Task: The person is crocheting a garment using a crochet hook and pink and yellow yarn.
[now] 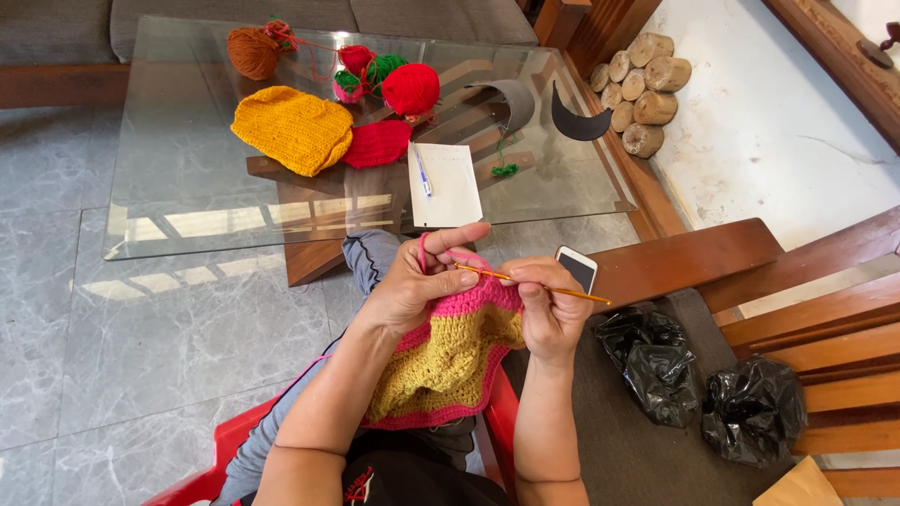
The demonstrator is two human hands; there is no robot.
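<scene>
Grey marbled floor tiles run under a glass-topped coffee table (187,187) with a wooden frame, and only 1 view, the head camera, shows the scene. On the glass lie a mustard-yellow crocheted hat (292,128), a flat red crocheted piece (378,143), an orange yarn ball (252,52), a round red yarn ball (411,89), a white paper sheet (445,185) with a blue pen (423,174) on it, and 2 dark curved visor-shaped pieces (577,122). Cut log rounds (640,94) are stacked by the white wall.

Nearer the camera, the person sits on a red plastic chair (217,450). The left hand (412,286) is closed on the top edge of a pink-and-yellow crocheted panel (448,361), thumb pressing it, with a strand of pink yarn (424,248) looped over the raised forefinger. The right hand (551,309) pinches a thin orange crochet hook (534,284). The panel hangs from both hands over the lap. The hook's long axis lies nearly level, left to right and dipping slightly to the right; its working tip points left into the pink edge, its tail sticks out past the right hand.

A white smartphone (577,268) rests on the wooden armrest (684,262) just beside the right hand, and 2 crumpled black plastic bags (698,375) lie on the seat to the right.

A likely risk is that the loop slips off the hook tip if yarn tension over the forefinger slackens, or that the hook's tail or the elbow knocks the phone off the armrest.
</scene>
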